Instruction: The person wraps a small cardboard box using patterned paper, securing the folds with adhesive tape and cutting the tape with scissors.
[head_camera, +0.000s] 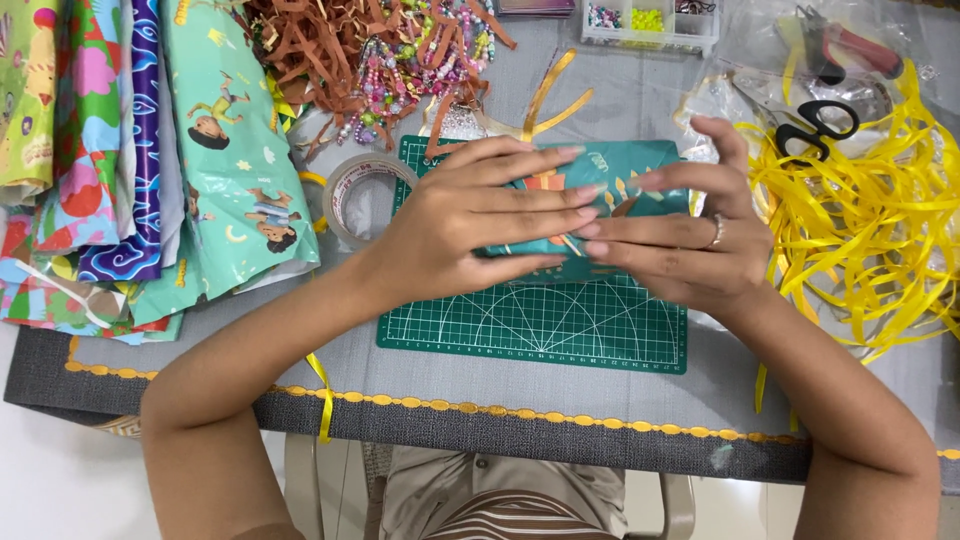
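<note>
Small box wrapped in teal patterned paper (600, 175), orange and cream figures printed on it, lying over the upper part of the green cutting mat (540, 325) on the grey tablecloth (700, 390). Most of its top face is covered by my hands; only the far edge and a strip near the middle show. My left hand (470, 225) lies flat across the left half of the parcel, fingers stretched out long and close together, pointing right, palm pressing the paper down. My right hand (690, 240) comes in from the opposite side, fingers also extended and pointing left, ring on one finger, thumb raised behind the box's far edge. Fingertips of the two hands nearly meet over the middle of the parcel (whether they actually touch I cannot tell). Both forearms angle in from the near table edge. Just left of the mat, a roll of clear tape (362, 195). Further left, a stack of bright wrapping-paper sheets (150, 150). Behind the parcel, a tangle of brown paper shreds and coloured beads (400, 50). To the right, a loose heap of yellow ribbon (860, 220), with black-handled scissors (815, 125) lying at its upper edge.
</note>
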